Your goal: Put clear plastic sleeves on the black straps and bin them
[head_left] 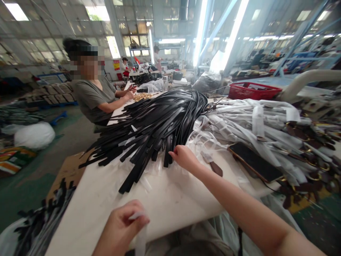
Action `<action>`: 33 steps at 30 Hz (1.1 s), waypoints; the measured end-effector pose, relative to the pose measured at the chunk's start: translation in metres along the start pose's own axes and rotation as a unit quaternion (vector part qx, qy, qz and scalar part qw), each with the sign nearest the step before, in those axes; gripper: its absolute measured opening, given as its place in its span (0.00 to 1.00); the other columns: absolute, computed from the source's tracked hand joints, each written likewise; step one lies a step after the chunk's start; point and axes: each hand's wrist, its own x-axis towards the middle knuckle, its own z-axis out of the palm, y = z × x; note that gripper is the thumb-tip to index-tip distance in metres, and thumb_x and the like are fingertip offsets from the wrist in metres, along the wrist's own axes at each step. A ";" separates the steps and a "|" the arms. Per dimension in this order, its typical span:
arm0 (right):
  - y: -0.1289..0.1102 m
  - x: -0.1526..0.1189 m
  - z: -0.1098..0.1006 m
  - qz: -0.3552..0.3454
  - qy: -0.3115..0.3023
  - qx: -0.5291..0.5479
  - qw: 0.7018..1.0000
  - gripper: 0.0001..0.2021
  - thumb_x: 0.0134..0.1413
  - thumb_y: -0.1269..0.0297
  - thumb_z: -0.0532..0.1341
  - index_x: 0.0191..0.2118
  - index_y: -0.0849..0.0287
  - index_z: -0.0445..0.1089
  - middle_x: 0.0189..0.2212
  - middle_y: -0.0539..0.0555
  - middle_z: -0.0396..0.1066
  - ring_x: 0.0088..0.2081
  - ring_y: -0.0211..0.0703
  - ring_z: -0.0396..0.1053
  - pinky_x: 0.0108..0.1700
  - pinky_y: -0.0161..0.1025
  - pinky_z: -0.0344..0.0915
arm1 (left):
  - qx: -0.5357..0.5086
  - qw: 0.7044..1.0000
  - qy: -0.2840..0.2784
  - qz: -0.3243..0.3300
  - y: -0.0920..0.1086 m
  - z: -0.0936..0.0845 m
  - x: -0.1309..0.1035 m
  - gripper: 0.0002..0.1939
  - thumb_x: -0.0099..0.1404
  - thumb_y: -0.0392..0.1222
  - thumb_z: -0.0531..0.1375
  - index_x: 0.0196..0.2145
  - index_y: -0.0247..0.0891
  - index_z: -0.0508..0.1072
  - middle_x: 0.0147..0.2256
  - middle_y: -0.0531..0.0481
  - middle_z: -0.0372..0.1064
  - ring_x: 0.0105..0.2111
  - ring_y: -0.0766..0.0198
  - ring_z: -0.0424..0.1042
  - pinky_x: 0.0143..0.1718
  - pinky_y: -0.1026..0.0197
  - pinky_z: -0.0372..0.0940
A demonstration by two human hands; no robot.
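My left hand [125, 222] is closed in a pinch at the table's front edge. A translucent white plastic strip [140, 238] runs from between its thumb and fingers down past the bottom of the view. Farther forward, my right hand [185, 158] is closed beside the lower ends of a big heap of black straps [162, 121]. Whether it grips one of those straps or something thin is hidden by the fingers. Loose clear plastic [205, 138] lies just right of that hand, with a brown leather tab [216, 169] close by.
On the right, a dark phone [255, 161] rests against a pile of plastic-wrapped straps [239, 124]. A red basket [253, 91] stands behind them. Across the white table [170, 199], a co-worker [92, 92] handles small items near gold-coloured pieces [142, 96]. More straps [45, 217] lie low at left.
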 end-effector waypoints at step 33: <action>0.013 -0.020 -0.009 0.036 -0.293 0.475 0.829 0.23 0.49 0.46 0.61 0.21 0.55 0.51 0.14 0.41 0.51 0.14 0.27 0.44 0.17 0.28 0.44 | -0.064 0.992 0.107 -0.023 -0.006 0.032 0.020 0.21 0.57 0.59 0.64 0.34 0.37 0.73 0.20 0.56 0.62 0.21 0.66 0.60 0.22 0.67 0.57</action>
